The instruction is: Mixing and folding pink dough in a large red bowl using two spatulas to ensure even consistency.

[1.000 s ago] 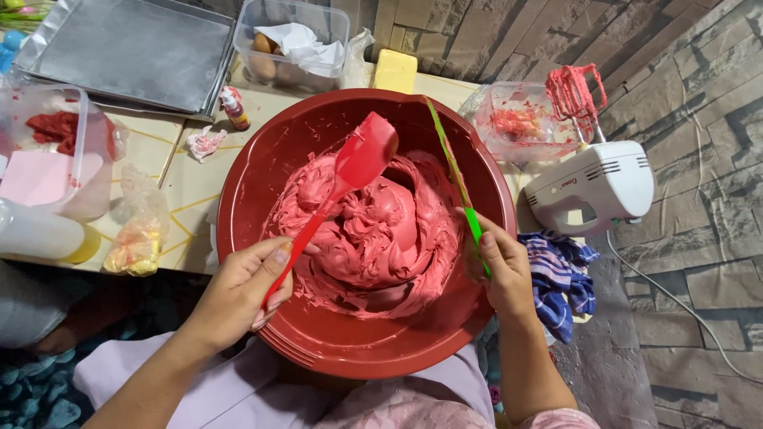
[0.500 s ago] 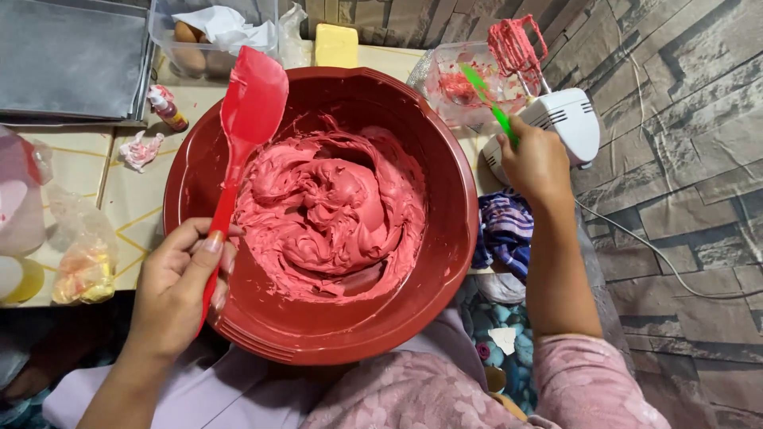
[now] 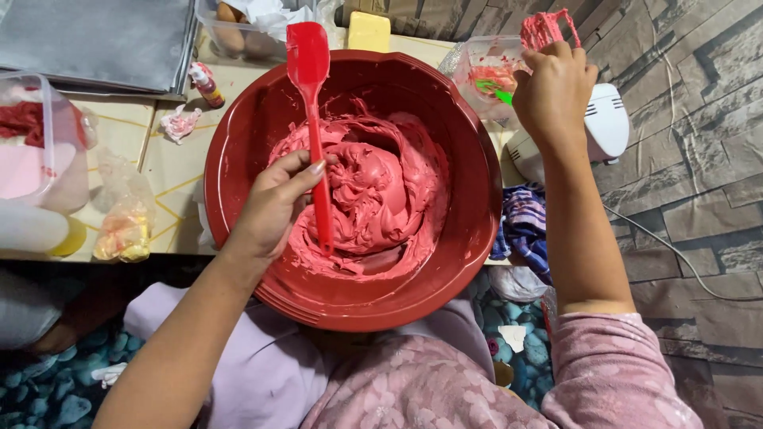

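- Big red bowl at tabletop's near edge, pink batter inside already smooth; scraping seemingly left.
- Left hand clamped on red spatula, blade raised over far rim.
- Right hand closed around green tool beside white mixer.
- Small red-capped bottle toward far left.

Bowl: glossy red plastic, smooth. Batter: pink, wet sheen, thick folds. Spatula: red, matt, rubbery-looking. Tray: dull grey metal. Container: clear plastic, smeared. Mixer: white plastic, smooth. Wall: rough stone-look.
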